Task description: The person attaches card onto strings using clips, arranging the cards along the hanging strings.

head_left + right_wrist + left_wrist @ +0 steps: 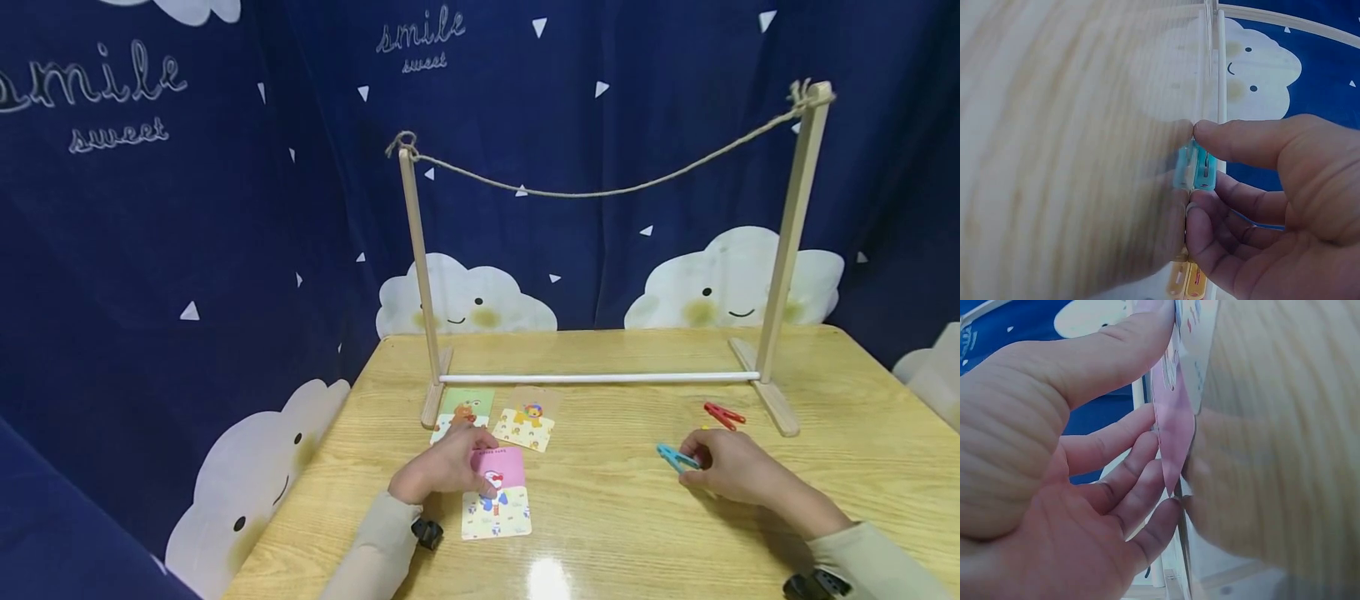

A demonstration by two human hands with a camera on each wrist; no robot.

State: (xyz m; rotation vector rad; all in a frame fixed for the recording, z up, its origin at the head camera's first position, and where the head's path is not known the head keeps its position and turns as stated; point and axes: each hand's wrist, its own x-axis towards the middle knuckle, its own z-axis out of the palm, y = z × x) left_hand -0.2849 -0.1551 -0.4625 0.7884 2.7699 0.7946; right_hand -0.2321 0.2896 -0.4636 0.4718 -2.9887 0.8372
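My left hand (455,461) grips a pink and cream picture card (497,521) low at the tabletop. In the left wrist view, its thumb lies across the card's printed face, with the fingers along an edge. On the right, my other hand (731,467) holds a light blue clothespin (670,454) between thumb and fingers, close to the table. An orange-yellow clothespin (1196,281) lies beside the fingers in the right wrist view; the hand mostly hides it from the head view. Just beyond is a red clothespin (724,414).
A green-topped card (472,402) and a tan-topped lion card (527,425) lie beyond the left hand. Behind them stands a wooden frame with two posts (795,225), a white bottom rod (600,378) and a sagging rope (577,195). A blue curtain (585,275) hangs behind the table.
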